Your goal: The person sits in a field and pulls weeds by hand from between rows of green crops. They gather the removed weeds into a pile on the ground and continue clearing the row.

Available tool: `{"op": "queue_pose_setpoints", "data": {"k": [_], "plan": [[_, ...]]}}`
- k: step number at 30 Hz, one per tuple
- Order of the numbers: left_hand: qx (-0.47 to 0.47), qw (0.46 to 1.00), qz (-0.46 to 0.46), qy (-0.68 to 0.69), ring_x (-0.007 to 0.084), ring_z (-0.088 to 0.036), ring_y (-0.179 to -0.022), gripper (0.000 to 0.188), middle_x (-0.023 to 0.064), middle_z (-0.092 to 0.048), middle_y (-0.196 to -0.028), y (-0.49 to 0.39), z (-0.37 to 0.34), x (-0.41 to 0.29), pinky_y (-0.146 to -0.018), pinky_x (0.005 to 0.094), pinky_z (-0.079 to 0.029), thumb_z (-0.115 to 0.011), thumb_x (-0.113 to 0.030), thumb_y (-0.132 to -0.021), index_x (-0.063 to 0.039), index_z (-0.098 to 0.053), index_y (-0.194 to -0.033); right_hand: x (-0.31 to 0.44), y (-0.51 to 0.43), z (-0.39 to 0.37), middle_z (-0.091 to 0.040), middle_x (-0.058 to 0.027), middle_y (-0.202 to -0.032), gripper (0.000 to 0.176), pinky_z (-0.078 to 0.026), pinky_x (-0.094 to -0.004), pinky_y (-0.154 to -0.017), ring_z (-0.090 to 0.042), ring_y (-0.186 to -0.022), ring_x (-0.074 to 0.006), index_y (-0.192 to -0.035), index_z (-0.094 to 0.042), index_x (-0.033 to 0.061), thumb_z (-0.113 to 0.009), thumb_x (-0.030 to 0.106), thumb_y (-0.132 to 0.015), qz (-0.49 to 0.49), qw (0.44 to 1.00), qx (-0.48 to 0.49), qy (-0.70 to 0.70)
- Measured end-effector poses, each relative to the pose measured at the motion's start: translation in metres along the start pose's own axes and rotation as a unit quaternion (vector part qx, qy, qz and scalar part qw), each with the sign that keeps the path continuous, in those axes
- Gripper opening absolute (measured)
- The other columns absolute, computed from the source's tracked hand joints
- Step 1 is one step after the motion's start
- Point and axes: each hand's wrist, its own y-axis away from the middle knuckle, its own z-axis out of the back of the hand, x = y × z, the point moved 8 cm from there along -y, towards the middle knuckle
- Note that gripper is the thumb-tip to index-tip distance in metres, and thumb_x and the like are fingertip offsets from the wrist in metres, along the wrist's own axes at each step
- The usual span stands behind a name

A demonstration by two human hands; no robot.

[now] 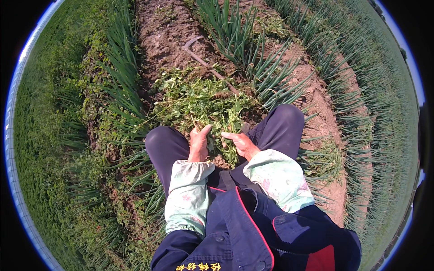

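Between my bent knees, both hands work at a heap of leafy green weeds on the soil. My left hand closes on some pale weed stems, its thumb pointing up and right. A short way to its right, my right hand grips a leafy bunch, thumb towards the left. Leaves hide parts of the fingers. Beyond the hands lies a sickle; its curved blade is at the far end on bare soil, and the near end of its wooden handle rests on the weeds.
Rows of green onion plants run along the left, with low weeds among them. More onion plants stand close ahead to the right. A dry soil furrow curves down the right side, past a pile of pulled weeds.
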Motion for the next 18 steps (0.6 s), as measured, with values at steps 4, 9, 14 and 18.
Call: {"op": "queue_pose_setpoints", "data": {"k": [4,9,14,18], "plan": [[0.079,0.996,0.023,0.034,0.0190,-0.070,-0.073,0.019,0.0078,-0.070,-0.092,0.003,-0.011,0.007,-0.064,0.0348,-0.062,-0.066,-0.013,-0.096,-0.004,-0.058,-0.111,0.004,0.001,0.001,-0.070,0.0006,-0.089,0.015,-0.052,-0.0259,-0.062,-0.064,-0.076,-0.0098,-0.107,-0.072,0.0066,-0.072,0.017,-0.095,0.032,0.999,-0.019,0.020],[0.040,0.998,-0.023,0.046,0.0213,-0.072,-0.079,0.024,0.0095,-0.072,-0.095,-0.007,0.001,0.009,-0.068,0.0369,-0.063,-0.063,-0.013,-0.098,-0.003,-0.061,-0.119,-0.004,0.003,-0.008,-0.066,0.0017,-0.087,0.014,-0.046,-0.0229,-0.055,-0.059,-0.069,-0.0078,-0.108,-0.071,0.0081,-0.069,0.016,-0.096,-0.037,0.997,0.035,0.060],[0.044,0.999,-0.006,0.012,0.0215,-0.072,-0.081,0.028,0.0112,-0.073,-0.101,-0.010,0.001,0.015,-0.069,0.0363,-0.063,-0.068,-0.015,-0.096,-0.001,-0.062,-0.120,-0.008,0.006,-0.015,-0.065,0.0034,-0.086,0.012,-0.045,-0.0225,-0.054,-0.058,-0.070,-0.0077,-0.104,-0.069,0.0093,-0.070,0.019,-0.095,-0.075,0.991,0.066,0.090],[0.041,0.999,0.020,0.005,0.0243,-0.073,-0.080,0.024,0.0127,-0.072,-0.101,-0.003,-0.003,0.012,-0.063,0.0372,-0.063,-0.068,-0.015,-0.097,-0.001,-0.062,-0.116,-0.004,0.006,-0.016,-0.068,-0.0014,-0.089,0.012,-0.050,-0.0255,-0.054,-0.063,-0.067,-0.0098,-0.106,-0.066,0.0086,-0.068,0.017,-0.097,-0.051,0.995,0.070,0.043]]}}
